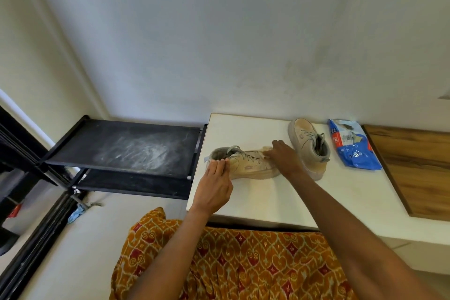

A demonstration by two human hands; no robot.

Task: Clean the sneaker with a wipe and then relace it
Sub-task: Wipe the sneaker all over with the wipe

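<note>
Head view, looking down on a white tabletop [267, 202]. A beige lace-up sneaker [246, 163] lies across the near-left part of the surface, heel to the left and toe to the right, its grey laces [246, 156] threaded through the eyelets. The left hand [215, 189] holds the heel collar: its fingers lie close together and curl over the rim of the opening, steadying the shoe. The right hand [286, 157] rests on the toe end with fingers bent downward, pressing a pale wipe [266, 150] against the upper (the wipe is nearly the same colour as the shoe, so its outline is uncertain, and only a small edge appears to show beyond the fingertips). A second sneaker [308, 146] of the same kind stands just beside the right hand, toe pointing toward the wall. Farther right lies a blue wipes packet [353, 151], near the second sneaker and touching the edge of a wood-grain panel [414, 168]. Left of the table stands a black shoe rack [126, 146], its top shelf dusty. Patterned orange fabric [243, 263] fills the foreground.
</note>
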